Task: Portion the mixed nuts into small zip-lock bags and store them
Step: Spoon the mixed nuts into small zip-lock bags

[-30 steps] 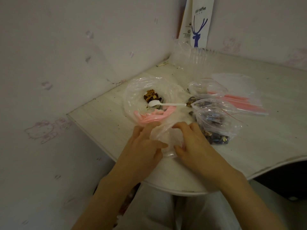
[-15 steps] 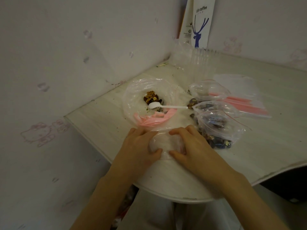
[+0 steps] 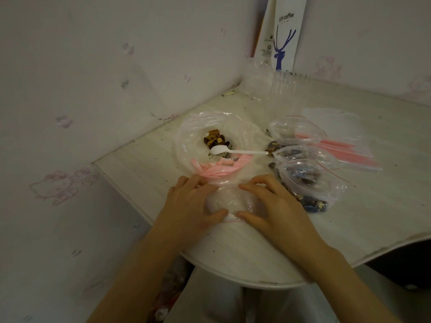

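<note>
A small clear zip-lock bag [image 3: 231, 201] lies flat on the table's near edge, its red seal line toward me. My left hand [image 3: 189, 206] and my right hand [image 3: 270, 203] press on its two sides, thumbs at the seal. Behind it a large clear bag with a pink strip [image 3: 210, 145] lies open, holding a small heap of mixed nuts [image 3: 215, 138] and a white plastic spoon [image 3: 235, 150]. To the right lie filled zip-lock bags of nuts [image 3: 305, 180].
The pale table [image 3: 384, 215] sits in a wall corner. A stack of empty zip-lock bags with pink strips [image 3: 345, 145] lies at the right. Clear plastic cups [image 3: 279, 89] and a white coffee pouch [image 3: 282, 33] stand at the back corner. Crumbs dot the tabletop.
The small bag was lifted and bunched between my fingers; it now lies flat on the table with both hands spread and pressing on it.
</note>
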